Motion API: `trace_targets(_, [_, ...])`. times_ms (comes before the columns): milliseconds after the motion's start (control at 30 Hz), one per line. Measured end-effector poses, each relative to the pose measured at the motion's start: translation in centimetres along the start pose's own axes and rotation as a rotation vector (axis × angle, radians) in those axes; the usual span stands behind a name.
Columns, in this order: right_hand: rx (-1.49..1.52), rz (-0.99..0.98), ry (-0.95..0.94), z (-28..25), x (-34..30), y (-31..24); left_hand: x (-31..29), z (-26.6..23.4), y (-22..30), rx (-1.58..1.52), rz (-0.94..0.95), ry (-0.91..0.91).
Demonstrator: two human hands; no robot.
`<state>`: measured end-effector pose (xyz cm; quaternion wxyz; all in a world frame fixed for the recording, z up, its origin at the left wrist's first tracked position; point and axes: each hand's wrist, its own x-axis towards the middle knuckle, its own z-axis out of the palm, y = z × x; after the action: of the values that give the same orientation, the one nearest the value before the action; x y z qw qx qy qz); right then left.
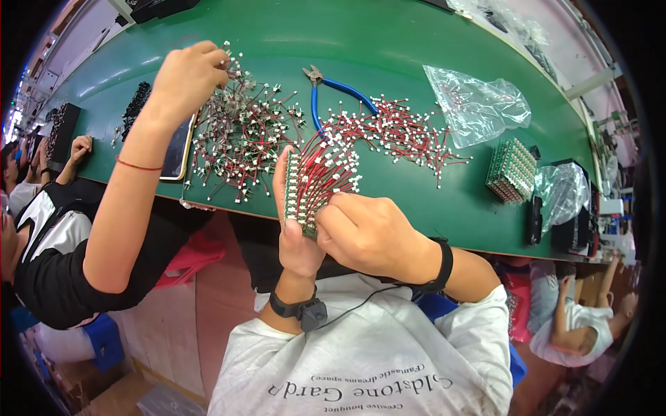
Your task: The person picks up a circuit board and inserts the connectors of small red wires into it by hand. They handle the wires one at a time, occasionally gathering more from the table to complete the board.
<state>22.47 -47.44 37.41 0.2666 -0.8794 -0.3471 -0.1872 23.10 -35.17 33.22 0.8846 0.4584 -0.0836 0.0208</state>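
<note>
My left hand (298,251) grips a narrow green circuit board panel (290,194) upright, thumb on the near side and fingers behind. White connectors run along the panel, and many short red wires (325,166) with white plugs at their ends fan out from it to the right. My right hand (378,232) is closed at the panel's lower right, its fingertips pinched among the wires. Whatever sits between those fingertips is hidden. Just beyond the panel, a loose heap of red wires with white plugs (409,132) lies on the green table (388,201).
Blue-handled cutters (333,87) lie beyond my hands. At left, a co-worker's hand (187,76) reaches over another wire pile (243,139), beside a phone (178,156). To the right are a clear plastic bag (479,104) and a stack of green boards (512,170).
</note>
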Motion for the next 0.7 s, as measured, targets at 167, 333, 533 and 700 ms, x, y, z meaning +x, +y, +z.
trace_targets(167, [0.152,0.068,0.148,0.4,0.0,0.2,0.0,-0.3,0.0,-0.006,-0.006,-0.012])
trace_targets(333, [0.195,0.088,0.158,0.5,0.0,0.2,0.0,-0.6,-0.1,-0.012,-0.011,-0.03])
trace_targets(533, [0.146,0.094,0.117,0.5,-0.2,0.0,-0.1,-0.7,-0.2,-0.019,-0.023,-0.053])
trace_targets(700, [0.015,0.054,-0.036,-0.5,-0.1,-0.1,-0.1,-0.8,-0.5,-0.028,-0.039,-0.077])
